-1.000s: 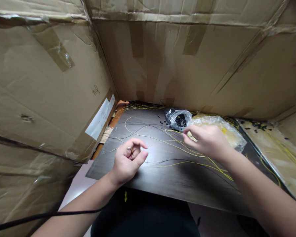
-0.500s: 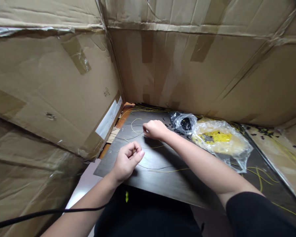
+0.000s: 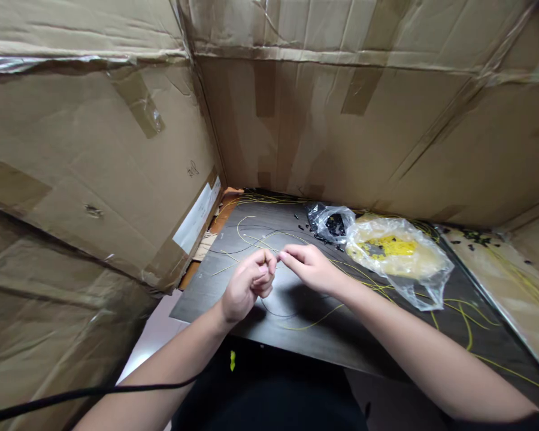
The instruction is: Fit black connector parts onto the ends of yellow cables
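Note:
Over the dark table, my left hand (image 3: pixel 251 282) is closed, its thumb and forefinger pinched together. A thin yellow wire (image 3: pixel 224 269) runs up to its far side and seems to be held in it. My right hand (image 3: pixel 313 268) is also closed in a pinch, its fingertips nearly touching those of my left hand. Whatever small thing lies between its fingertips is too small to make out. Loose yellow wires (image 3: pixel 312 327) and a thin black wire (image 3: pixel 266 309) lie curled on the table beneath and around both hands.
A clear bag of small black parts (image 3: pixel 335 224) and a larger clear bag of small yellow parts (image 3: pixel 393 248) lie at the back right. Cardboard walls (image 3: pixel 341 143) enclose the table (image 3: pixel 197 299) at the back and left. A black cable (image 3: pixel 94 392) crosses my left forearm.
My right hand has come back toward me from the far wires and now meets my left hand at the fingertips. My left hand has shifted slightly right and turned.

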Demonstrator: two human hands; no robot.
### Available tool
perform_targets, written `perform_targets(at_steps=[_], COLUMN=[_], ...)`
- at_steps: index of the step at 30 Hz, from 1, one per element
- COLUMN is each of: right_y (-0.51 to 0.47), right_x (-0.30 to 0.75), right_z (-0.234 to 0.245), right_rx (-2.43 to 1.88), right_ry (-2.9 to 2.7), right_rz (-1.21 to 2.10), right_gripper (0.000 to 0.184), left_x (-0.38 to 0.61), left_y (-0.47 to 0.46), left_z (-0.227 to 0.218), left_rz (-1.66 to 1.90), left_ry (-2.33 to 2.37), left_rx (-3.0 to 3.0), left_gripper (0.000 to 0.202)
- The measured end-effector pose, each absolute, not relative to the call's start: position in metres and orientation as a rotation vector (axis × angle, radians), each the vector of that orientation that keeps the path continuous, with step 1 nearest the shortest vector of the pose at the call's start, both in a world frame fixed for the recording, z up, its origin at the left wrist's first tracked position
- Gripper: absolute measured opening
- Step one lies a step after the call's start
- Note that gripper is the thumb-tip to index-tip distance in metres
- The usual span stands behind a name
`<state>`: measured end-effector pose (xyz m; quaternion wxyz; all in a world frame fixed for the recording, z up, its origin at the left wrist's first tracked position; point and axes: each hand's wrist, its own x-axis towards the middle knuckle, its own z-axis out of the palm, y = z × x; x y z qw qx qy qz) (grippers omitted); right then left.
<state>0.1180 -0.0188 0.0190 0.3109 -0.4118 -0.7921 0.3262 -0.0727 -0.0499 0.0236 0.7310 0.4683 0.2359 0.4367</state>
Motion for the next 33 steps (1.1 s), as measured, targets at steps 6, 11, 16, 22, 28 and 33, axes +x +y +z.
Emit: perform_targets(at_steps=[6,11,16,22,28,33], right_y=[-0.063,-0.072,-0.078,-0.086,-0.087,-0.085], right_x=[0.165,0.172,0.168,0.163,0.16,0.158], right_z=[0.003,-0.018,-0.027,-0.027,-0.025,-0.021], right_rx=[-1.116,-1.026,-1.0,-1.083,-1.111,-1.153], right_ry=[-1.845,-1.781,-1.553,-1.362,-1.352,-1.23], right_rz=[0.83,0.798,0.61,0.546,0.627,0.641], right_gripper=[0.035,0.036,0.023,0.014,0.016,0.02], left_x=[-0.045,-0.021,-0.009,-0.003,-0.001,-0.003], left_y=[-0.048,-0.048,-0.051,-0.049,-0.049,-0.05], left_z=[0.034,0.04,0.041,0.04,0.04,0.04], left_rz=[0.722,0.644,0.657,0.653,0.63,0.568], left_ry=[0.487,0.581,0.695,0.746,0.827,0.782], left_rx=[1.05,1.17,1.45,1.655,1.729,1.696], left_gripper=[0.016,0.016,0.026,0.028,0.031,0.03])
